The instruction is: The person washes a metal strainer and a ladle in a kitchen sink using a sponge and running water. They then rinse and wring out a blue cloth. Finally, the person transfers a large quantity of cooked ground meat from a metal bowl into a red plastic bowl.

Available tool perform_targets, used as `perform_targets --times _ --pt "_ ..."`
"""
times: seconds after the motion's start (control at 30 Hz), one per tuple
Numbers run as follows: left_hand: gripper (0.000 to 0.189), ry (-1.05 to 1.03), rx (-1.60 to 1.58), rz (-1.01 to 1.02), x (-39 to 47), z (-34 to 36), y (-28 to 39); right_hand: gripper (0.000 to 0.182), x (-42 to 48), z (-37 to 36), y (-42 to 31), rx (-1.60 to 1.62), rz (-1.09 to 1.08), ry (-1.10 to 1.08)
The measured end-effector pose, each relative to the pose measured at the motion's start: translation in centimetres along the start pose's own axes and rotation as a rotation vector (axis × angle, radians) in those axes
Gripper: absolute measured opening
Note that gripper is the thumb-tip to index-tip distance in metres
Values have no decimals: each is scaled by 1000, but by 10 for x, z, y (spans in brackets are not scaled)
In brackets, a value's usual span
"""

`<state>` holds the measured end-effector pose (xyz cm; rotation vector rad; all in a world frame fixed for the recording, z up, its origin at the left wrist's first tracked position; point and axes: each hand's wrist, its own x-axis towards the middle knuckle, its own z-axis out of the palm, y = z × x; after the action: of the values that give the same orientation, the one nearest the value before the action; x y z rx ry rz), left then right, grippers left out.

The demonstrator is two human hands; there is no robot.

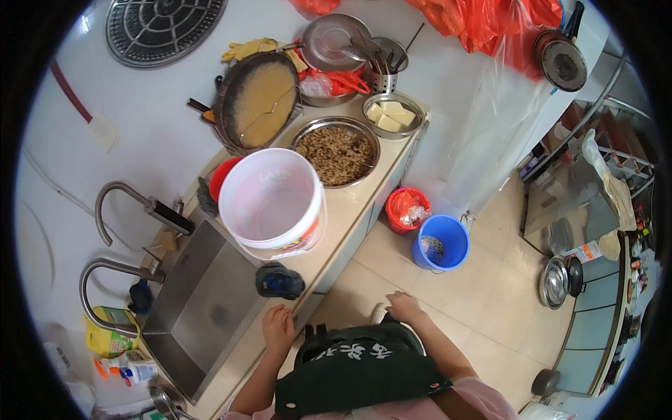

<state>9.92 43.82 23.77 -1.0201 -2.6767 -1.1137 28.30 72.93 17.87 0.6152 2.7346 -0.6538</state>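
My left hand [278,328] is over the counter's front edge beside the steel sink [199,310], fingers loosely bent and holding nothing. Just beyond its fingertips lies a dark blue-grey cloth [279,281], crumpled on the sink's rim. My right hand [403,307] hangs above the tiled floor, also holding nothing, its fingers slightly curled. Past the cloth a large white plastic bucket [270,199] stands on the counter, its inside bare. Behind the bucket sits a steel basin [336,152] full of a brown, crumbly food.
A wok [262,105] with yellowish liquid leans against the wall near a bowl of pale blocks [391,116]. Two faucets [126,197] arch over the sink. On the floor are a blue bucket [443,244] and a red bin [407,210]. Cabinets [593,315] line the right side.
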Motion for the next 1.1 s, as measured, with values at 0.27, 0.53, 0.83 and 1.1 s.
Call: perform_targets --times 0.27,0.53,0.83,1.1 --pt "10 -160 -312 85 107 105 141 32 -50 -25 171 -4 268 -10" --pt "9 483 -529 57 394 194 206 40 19 -37 184 111 245 -117" --pt "55 145 260 -254 660 228 75 40 37 -58 244 260 478 92" --pt "29 93 598 -225 691 240 7 41 53 -91 267 358 596 -7"
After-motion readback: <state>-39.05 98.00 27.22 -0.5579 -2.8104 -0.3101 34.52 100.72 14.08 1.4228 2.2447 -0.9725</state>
